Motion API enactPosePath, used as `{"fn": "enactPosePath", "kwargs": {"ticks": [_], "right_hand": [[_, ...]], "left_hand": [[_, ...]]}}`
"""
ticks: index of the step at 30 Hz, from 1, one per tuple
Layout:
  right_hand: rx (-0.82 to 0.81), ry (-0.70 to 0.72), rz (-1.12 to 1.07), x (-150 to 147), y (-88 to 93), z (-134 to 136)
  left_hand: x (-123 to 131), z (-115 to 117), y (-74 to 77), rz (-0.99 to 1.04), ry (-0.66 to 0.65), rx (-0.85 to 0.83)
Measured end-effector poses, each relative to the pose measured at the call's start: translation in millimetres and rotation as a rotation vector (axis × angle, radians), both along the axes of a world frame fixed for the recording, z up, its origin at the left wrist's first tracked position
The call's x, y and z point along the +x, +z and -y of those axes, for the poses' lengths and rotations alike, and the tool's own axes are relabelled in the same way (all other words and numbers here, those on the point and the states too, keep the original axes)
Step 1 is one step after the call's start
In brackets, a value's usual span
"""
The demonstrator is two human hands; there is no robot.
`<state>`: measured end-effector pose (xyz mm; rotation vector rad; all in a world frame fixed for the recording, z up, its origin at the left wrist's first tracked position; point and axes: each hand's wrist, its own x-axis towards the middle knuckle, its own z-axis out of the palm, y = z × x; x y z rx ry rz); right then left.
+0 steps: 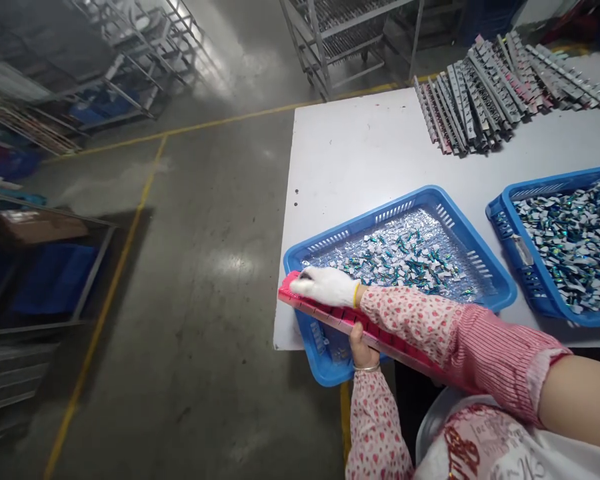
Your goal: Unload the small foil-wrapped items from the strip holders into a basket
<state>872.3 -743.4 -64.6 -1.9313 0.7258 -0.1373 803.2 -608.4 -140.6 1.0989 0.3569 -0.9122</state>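
Note:
A long pink slotted strip (330, 319) runs slantwise over the near side of a blue plastic basket (325, 377), from its left corner back towards my body. My bare left hand (364, 348), with a bangle at the wrist, grips the strip's edge around its middle. In a white glove, my right hand (325, 285) lies over the strip's far end with its fingers drawn together; what they pinch, if anything, is hidden. Small green-blue shiny pieces with white tabs (395, 260) lie in the basket on clear plastic lining.
A second blue basket (523, 267), filled with similar pieces, stands on the right of the white table (350, 153). Many slotted strips (480, 93) are piled at the table's back. Metal racks (350, 33) stand beyond, and a shelf cart (45, 267) is on the left.

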Motion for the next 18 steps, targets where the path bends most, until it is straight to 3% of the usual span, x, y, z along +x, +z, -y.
{"fn": "enactPosePath", "kwargs": {"ticks": [3, 5, 7, 11, 15, 18], "right_hand": [[-0.175, 0.033, 0.023, 7, 14.2, -18], [-0.232, 0.033, 0.094, 9, 14.6, -24], [-0.101, -0.093, 0.178, 12, 7.3, -21], [0.358, -0.468, 0.109, 14, -21.2, 7], [0.385, -0.416, -0.029, 7, -48.9, 37], [0.336, -0.273, -0.107, 3, -58.7, 48]], "left_hand": [[-1, 2, 1.8, 0.006, 0.004, 0.016], [-2, 3, 3.3, 0.029, -0.007, 0.024], [-3, 3, 5.3, 0.058, -0.022, 0.034], [-2, -2, 9.3, 0.080, -0.012, 0.033], [1, -13, 9.4, 0.111, 0.021, 0.052], [3, -19, 7.7, 0.155, 0.045, 0.077]]}}
